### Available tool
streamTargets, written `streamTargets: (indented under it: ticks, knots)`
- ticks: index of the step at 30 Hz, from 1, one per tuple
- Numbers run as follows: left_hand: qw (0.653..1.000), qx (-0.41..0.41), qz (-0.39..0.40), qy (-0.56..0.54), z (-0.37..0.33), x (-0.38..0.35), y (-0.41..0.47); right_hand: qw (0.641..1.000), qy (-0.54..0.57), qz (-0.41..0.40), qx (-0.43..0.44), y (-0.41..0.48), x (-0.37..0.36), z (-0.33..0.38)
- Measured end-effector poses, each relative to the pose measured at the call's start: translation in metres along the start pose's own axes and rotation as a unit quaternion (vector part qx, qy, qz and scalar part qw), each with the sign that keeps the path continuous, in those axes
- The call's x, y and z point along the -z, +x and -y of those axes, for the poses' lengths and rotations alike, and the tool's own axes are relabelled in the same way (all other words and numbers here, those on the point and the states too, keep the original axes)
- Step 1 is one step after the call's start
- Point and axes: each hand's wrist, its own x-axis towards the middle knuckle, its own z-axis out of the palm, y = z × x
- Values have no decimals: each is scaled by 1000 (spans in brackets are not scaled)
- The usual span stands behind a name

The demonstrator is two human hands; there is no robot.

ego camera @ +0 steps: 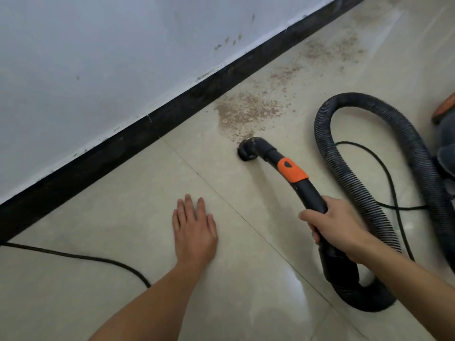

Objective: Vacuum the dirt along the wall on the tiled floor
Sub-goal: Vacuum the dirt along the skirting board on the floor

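Note:
Brown dirt (248, 112) lies scattered on the beige tiled floor (138, 207) along the black baseboard (152, 129), with more patches of it trailing toward the upper right. The black vacuum nozzle (247, 150) rests mouth-down on the tile at the near edge of the dirt patch. My right hand (332, 225) grips the black vacuum handle (310, 190) just below its orange band. My left hand (194, 227) lies flat on the floor, palm down, fingers slightly spread, holding nothing, to the left of the handle.
The ribbed black hose (364, 173) loops on the floor at right toward the vacuum body (445, 143) at the right edge. A thin black power cord (391, 183) crosses near the hose; another stretch of cord (73, 255) runs along the floor at lower left. A scuffed white wall (98, 57) rises above the baseboard.

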Motion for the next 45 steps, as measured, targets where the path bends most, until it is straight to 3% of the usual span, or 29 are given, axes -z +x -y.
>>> streamTargets:
  ticks: [6,11,17,23,27,31,36,40,45]
  knots:
    - [1000,1,-9,4,0,0,2,988,119,-92,-32,37,8,8]
    - [1000,-2,-10,4,1,-1,0,984,137,-108,-33,62,8,18]
    - [1000,-4,-26,4,1,-2,0,998,64,-14,-10,43,-8,13]
    - [999,-4,-31,5,1,-4,1,998,56,-37,-1,46,-13,14]
    - [1000,-2,-24,10,2,-4,0,999,28,34,9,44,-19,18]
    - [999,-4,-32,8,-1,-4,2,999,48,-21,16,63,-16,25]
    - [1000,-1,-26,16,1,-6,1,999,10,24,32,72,-29,26]
    - [999,-4,-26,20,0,-5,3,999,11,-23,36,88,-33,33]
    - [999,-6,-31,21,1,-6,2,999,-13,-3,45,101,-36,42]
